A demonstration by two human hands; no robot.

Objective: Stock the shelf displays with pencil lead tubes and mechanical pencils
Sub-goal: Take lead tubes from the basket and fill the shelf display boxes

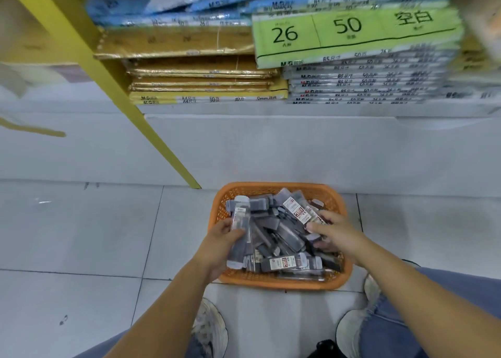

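1. Pencil lead tubes (282, 238), small, dark and see-through with white and red labels, lie heaped every which way in an orange plastic basket (271, 283).
2. The basket sits on a pale tiled floor (81, 235), just in front of the white base of a shelf unit.
3. The left hand (217, 246) is at the basket's left side. Its fingers and thumb are curled round a held bundle (240, 222) of several tubes, which stand roughly upright above the heap.
4. The right hand (336, 230) reaches into the right side of the basket, palm down, fingers stretched over the tubes. Whether it grips one cannot be told.
5. Both forearms are bare and come in from the bottom edge.
6. A yellow shelf post (113, 81) slants down to the floor left of the basket.
7. On the shelf above are stacked paper packs: blue packs (189, 8) on top, gold packs (189, 43) beneath them, and a green pack (352, 35) printed "26" and "50" lying on grey packs (366, 83).
8. Two white shoes (210, 328) and blue jeans (433, 317) show at the bottom.
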